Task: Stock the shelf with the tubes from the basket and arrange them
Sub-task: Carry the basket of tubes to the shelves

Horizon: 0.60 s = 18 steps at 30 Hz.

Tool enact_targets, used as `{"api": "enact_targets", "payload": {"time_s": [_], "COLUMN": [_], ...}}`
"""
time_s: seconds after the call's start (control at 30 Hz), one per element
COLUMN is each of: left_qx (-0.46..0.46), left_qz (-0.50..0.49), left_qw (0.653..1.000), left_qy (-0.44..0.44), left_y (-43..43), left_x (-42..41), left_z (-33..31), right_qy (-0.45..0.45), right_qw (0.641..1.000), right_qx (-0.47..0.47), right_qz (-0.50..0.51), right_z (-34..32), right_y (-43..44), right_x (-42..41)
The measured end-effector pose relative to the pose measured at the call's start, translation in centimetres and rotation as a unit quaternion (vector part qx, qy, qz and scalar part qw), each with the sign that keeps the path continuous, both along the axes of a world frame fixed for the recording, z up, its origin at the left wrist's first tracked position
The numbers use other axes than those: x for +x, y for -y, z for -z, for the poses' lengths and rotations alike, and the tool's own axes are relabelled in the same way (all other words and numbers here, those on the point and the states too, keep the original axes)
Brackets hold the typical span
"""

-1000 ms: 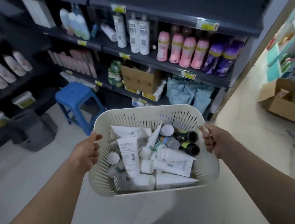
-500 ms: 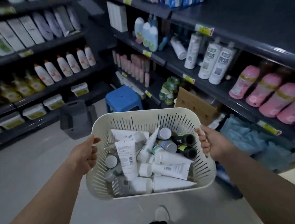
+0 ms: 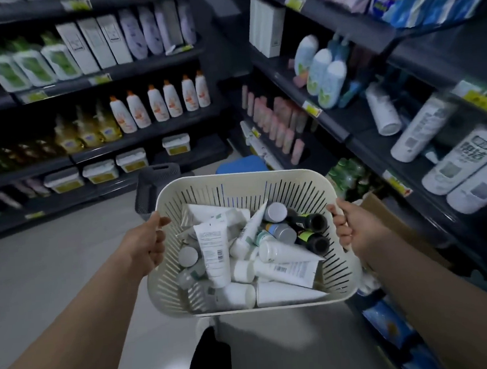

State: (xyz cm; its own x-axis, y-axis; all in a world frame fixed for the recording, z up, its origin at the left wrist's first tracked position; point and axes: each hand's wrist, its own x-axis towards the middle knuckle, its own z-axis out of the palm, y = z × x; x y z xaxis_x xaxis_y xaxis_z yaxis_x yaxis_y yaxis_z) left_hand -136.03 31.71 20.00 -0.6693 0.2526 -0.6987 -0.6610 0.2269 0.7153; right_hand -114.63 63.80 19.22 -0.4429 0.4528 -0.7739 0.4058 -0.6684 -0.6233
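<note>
I carry a cream slotted basket (image 3: 236,185) in front of me at waist height. My left hand (image 3: 147,242) grips its left rim and my right hand (image 3: 355,227) grips its right rim. Inside lie several tubes: a white tube with a barcode (image 3: 214,251) standing on its cap, more white tubes (image 3: 287,293) along the near side, and dark tubes with black caps (image 3: 313,222) at the right. Dark shelves (image 3: 331,120) full of bottles run along my right.
Another shelving unit (image 3: 143,131) with white and yellow bottles stands ahead on the left. A dark grey bin (image 3: 154,186) and a blue stool (image 3: 240,165) sit on the floor beyond the basket. A cardboard box (image 3: 386,219) sits low at the right. Pale floor opens to the left.
The view has swung left and closer along the aisle; the right shelves now pass beside me and the left shelving fills the view. Both hands keep their grip on the basket.
</note>
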Motion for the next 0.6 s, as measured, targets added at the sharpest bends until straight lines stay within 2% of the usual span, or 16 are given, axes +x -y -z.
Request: {"api": "enact_targets", "payload": {"time_s": [0.17, 0.37, 0.6], "left_qx": [-0.013, -0.033, -0.028], "left_qz": [0.031, 0.077, 0.105], "left_qw": [0.999, 0.996, 0.994], "left_qy": [-0.001, -0.001, 0.009], "left_y": [-2.5, -6.6, -12.3], "left_x": [-8.2, -17.8, -24.7], "left_z": [0.6, 1.0, 3.4], "right_qy": [0.005, 0.0, 0.014], "right_qw": [0.999, 0.993, 0.988], "right_qx": [0.008, 0.012, 0.016], "right_qz": [0.033, 0.116, 0.151], "right_z": [0.6, 1.8, 3.6], "right_y": [-0.8, -2.1, -5.8], "right_x": [-7.0, -13.1, -18.1]}}
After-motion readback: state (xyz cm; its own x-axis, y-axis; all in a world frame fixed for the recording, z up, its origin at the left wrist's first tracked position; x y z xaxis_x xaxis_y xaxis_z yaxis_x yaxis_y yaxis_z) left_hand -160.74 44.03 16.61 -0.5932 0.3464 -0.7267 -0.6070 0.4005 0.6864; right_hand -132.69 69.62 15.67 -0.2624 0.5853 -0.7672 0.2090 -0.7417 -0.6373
